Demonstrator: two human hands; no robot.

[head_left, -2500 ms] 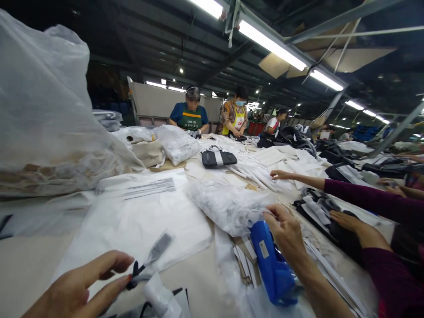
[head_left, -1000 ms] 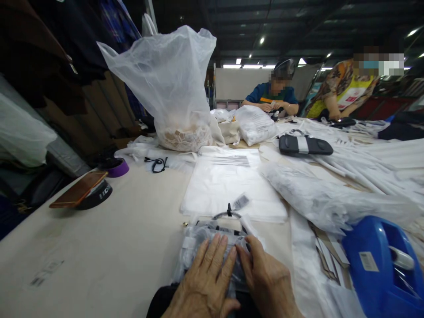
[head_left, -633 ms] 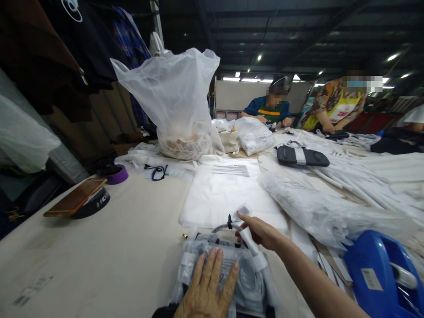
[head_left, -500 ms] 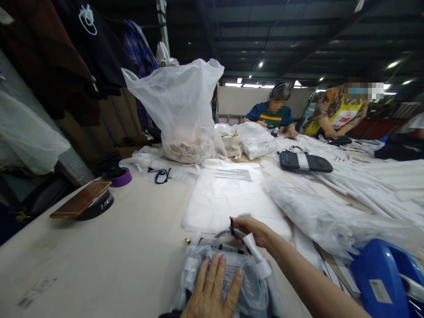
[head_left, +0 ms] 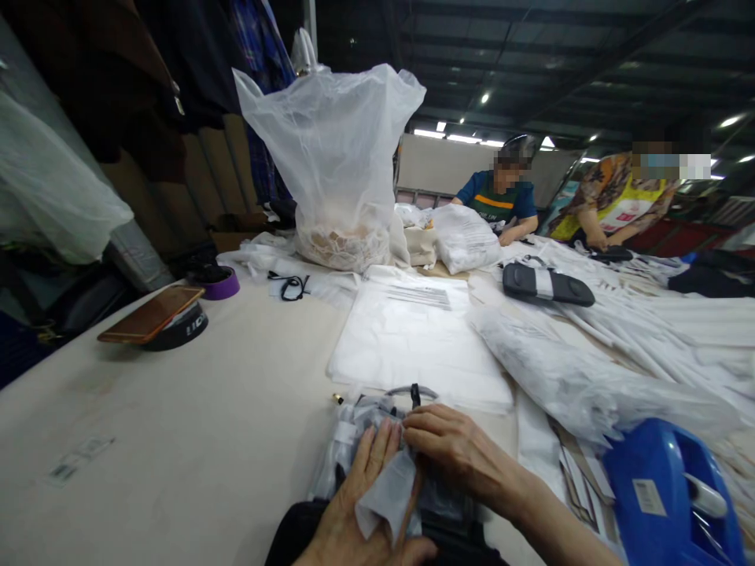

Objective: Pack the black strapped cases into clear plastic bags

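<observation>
A dark handbag (head_left: 335, 460) wrapped in clear plastic lies at the near edge of the table, its curved handle (head_left: 433, 391) standing up at the far side. My left hand (head_left: 354, 503) rests flat on the wrapped bag with fingers stretched out. A loose white piece of wrapping (head_left: 386, 491) overlaps that hand's back. My right hand (head_left: 457, 452) is bent over the bag's right part, fingertips closed close to the left fingers. What those fingertips grip is hidden. A small gold-coloured metal piece (head_left: 338, 398) shows beside the bag's far left corner.
White bags (head_left: 413, 338) lie flat beyond the handbag. Left are a phone (head_left: 150, 313) on a tape roll and a purple roll (head_left: 222, 284). Right are clear plastic bags (head_left: 566, 385), a blue container (head_left: 666, 495) and a strapped black case (head_left: 548, 284). Two co-workers stand behind.
My right hand has let go of the handle and come nearer, down onto the bag. The white wrapping has shifted from the right side to over my left hand. The view has tilted slightly.
</observation>
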